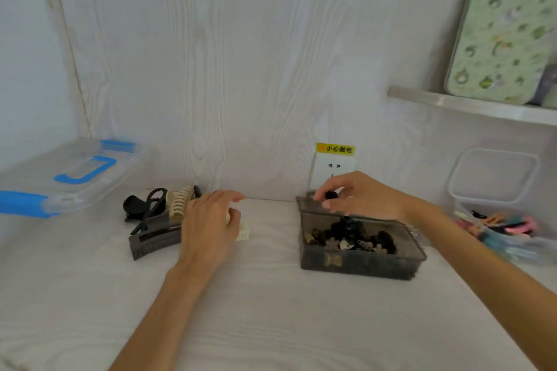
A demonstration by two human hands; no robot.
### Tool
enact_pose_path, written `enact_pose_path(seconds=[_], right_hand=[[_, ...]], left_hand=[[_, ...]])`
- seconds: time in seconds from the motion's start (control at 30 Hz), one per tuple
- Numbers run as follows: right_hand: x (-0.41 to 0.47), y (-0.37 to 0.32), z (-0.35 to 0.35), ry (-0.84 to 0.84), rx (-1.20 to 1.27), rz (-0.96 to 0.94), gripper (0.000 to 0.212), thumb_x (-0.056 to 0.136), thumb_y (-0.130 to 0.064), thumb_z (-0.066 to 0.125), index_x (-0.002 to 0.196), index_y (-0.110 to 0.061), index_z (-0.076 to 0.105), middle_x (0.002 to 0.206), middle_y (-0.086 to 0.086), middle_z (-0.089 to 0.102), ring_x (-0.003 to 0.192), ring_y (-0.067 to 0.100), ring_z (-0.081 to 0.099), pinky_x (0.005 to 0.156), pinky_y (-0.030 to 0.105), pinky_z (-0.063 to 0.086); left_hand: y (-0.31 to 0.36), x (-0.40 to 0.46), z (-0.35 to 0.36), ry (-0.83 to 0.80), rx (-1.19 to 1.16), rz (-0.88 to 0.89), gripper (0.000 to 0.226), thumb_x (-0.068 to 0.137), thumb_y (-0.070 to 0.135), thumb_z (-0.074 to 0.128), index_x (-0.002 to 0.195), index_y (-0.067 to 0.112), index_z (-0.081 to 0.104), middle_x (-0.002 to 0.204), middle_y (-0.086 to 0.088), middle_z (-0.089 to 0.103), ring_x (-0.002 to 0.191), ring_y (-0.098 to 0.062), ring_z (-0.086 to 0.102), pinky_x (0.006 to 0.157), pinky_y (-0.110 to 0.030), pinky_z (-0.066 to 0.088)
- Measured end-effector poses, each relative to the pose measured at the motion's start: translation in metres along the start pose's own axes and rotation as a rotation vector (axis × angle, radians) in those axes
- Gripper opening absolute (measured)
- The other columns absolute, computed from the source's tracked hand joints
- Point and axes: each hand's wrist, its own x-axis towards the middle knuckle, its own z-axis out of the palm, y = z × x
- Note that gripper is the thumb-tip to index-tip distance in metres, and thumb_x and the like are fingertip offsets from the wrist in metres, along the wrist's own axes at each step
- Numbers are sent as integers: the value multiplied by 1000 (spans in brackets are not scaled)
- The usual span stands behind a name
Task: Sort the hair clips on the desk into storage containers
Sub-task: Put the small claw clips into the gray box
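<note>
Right hand [361, 197] pinches a small black clip [331, 195]; left hand [211, 226] relaxed, covering cream clip [243, 233].

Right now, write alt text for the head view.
A person's right hand pinches a small black clip over a smoky box of small clips. The left hand rests on a cream clip beside a pile of large claw clips on a pale desk.

1. Our left hand [209, 224] reaches forward palm down, fingers loosely spread and relaxed, forearm bare.
2. Our right hand [361, 197] stretches in from the right, wrist raised, thumb and fingers pinching a small dark clip [331, 195].
</note>
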Motion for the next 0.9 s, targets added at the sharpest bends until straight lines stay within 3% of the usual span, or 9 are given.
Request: enact_pose_path(seconds=[0.13, 0.23, 0.33, 0.43, 0.5, 0.6, 0.67, 0.8, 0.9], right_hand=[[-49, 38, -8, 193, 65, 41, 20, 86, -19, 65, 102, -31, 65, 108, -12, 64, 89, 8, 64, 88, 23, 49], [-62, 56, 2, 58, 75, 76, 48, 89, -13, 60, 133, -25, 45, 131, -6, 52, 123, 7, 48, 108, 30, 38], [-81, 66, -10, 10, 138, 120, 56, 93, -3, 49, 143, -19, 31, 142, 0, 44, 134, 10, 37, 99, 10, 36], [-101, 75, -27, 77, 330, 148, 53, 97, 1, 38, 145, -16, 25, 145, -1, 42, 129, 8, 38, 80, -5, 37], [-105, 76, -23, 47, 390, 115, 54, 98, 2, 34, 146, -18, 22, 147, -3, 38, 131, 7, 34, 92, 2, 34], [-97, 76, -3, -42, 243, 51, 58, 97, 1, 32, 147, -27, 19, 149, -6, 36, 140, 11, 24, 109, 25, 24], [-89, 77, 5, 6, 235, 27, 60, 95, 4, 31, 145, -28, 25, 148, -4, 38, 138, 9, 26, 105, 24, 27], [-93, 95, -9, 368, 265, 190, 49, 88, 6, 39, 130, -17, 51, 132, 7, 54, 122, 20, 49, 92, 27, 41], [-100, 118, -13, 378, 143, 398, 25, 89, -9, 49, 109, -8, 65, 117, 11, 64, 96, 20, 60, 76, 28, 45]], left_hand=[[47, -9, 3, 1, -151, 59, 19, 89, 13, 57, 103, 22, 68, 101, 6, 68, 92, -17, 61, 81, -35, 49], [95, -22, 10, -233, -179, 195, 29, 93, 39, 48, 120, 32, 57, 121, 15, 57, 112, -7, 51, 93, -28, 41], [122, -29, 24, -472, -58, 336, 60, 88, 59, 40, 142, 34, 32, 148, 15, 32, 136, -7, 29, 110, -30, 28], [133, -25, 42, -583, 140, 372, 80, 83, 70, 29, 149, 31, 8, 158, 9, 8, 144, -13, 12, 116, -34, 16], [137, -23, 49, -610, 230, 356, 84, 79, 74, 21, 149, 31, 4, 158, 8, 3, 145, -15, 13, 116, -34, 17], [137, -24, 49, -564, 251, 325, 85, 78, 75, 20, 149, 30, 11, 156, 7, 18, 139, -17, 31, 110, -34, 29], [131, -25, 42, -523, 249, 302, 85, 77, 75, 21, 148, 28, 17, 151, 5, 30, 132, -18, 41, 104, -33, 37], [107, -20, 26, -576, 331, 205, 86, 78, 74, 23, 149, 26, 14, 150, 2, 33, 133, -20, 39, 104, -34, 38], [95, -12, 16, -623, 370, 178, 89, 74, 76, 23, 149, 27, 16, 150, 1, 34, 136, -21, 34, 109, -36, 31]])
